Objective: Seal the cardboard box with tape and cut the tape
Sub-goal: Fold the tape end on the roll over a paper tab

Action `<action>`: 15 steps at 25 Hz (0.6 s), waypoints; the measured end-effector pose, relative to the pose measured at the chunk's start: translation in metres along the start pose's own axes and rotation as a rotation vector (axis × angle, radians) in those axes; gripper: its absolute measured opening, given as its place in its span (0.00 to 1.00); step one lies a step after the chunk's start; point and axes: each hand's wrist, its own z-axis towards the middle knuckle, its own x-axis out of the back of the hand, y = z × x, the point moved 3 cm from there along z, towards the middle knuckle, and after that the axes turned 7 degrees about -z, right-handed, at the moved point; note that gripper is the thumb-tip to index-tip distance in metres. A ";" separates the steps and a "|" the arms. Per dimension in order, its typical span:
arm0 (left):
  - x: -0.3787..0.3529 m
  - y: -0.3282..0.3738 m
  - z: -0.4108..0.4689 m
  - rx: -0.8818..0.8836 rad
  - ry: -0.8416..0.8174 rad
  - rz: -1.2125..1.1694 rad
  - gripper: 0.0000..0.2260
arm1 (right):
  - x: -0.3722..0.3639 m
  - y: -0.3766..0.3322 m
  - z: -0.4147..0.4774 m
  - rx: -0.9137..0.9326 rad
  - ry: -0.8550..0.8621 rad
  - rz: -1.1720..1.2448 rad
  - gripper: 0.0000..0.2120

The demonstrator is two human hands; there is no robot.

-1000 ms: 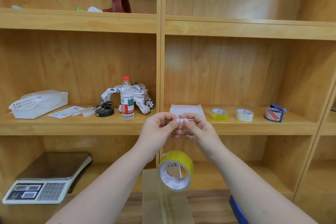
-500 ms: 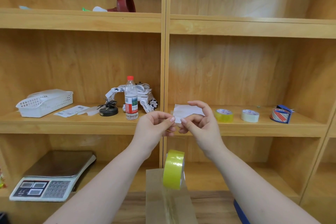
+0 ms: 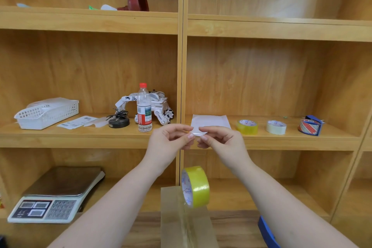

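Note:
A cardboard box point(image 3: 175, 219) stands at the bottom centre with a clear tape strip running up its top. A yellow tape roll point(image 3: 196, 186) hangs above the box's far edge on that strip. My left hand point(image 3: 171, 141) and my right hand point(image 3: 221, 140) are raised in front of the shelf, fingertips close together. Both pinch the upper end of the clear tape strip point(image 3: 194, 134) between thumb and forefinger. The strip itself is barely visible between my hands and the roll.
On the middle shelf stand a water bottle point(image 3: 144, 107), a white toy robot point(image 3: 159, 106), a white basket point(image 3: 46, 112), a white sheet point(image 3: 211, 122) and three tape rolls point(image 3: 246, 127). A scale point(image 3: 54, 195) sits lower left. A blue object point(image 3: 266, 231) lies at the lower right.
The hanging roll has twisted round, from showing its open core to showing its side. My hands have stayed together at the tape end, shifting slightly.

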 end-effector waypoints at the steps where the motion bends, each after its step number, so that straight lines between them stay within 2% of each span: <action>1: 0.001 -0.001 0.001 0.003 0.010 0.012 0.06 | 0.000 0.000 0.001 -0.003 -0.003 -0.014 0.14; 8: 0.004 -0.008 0.002 -0.013 0.034 0.119 0.07 | 0.000 0.004 0.006 -0.048 -0.003 -0.132 0.10; 15: 0.006 -0.014 0.007 0.000 0.075 0.332 0.03 | -0.003 0.011 0.010 -0.091 0.010 -0.283 0.06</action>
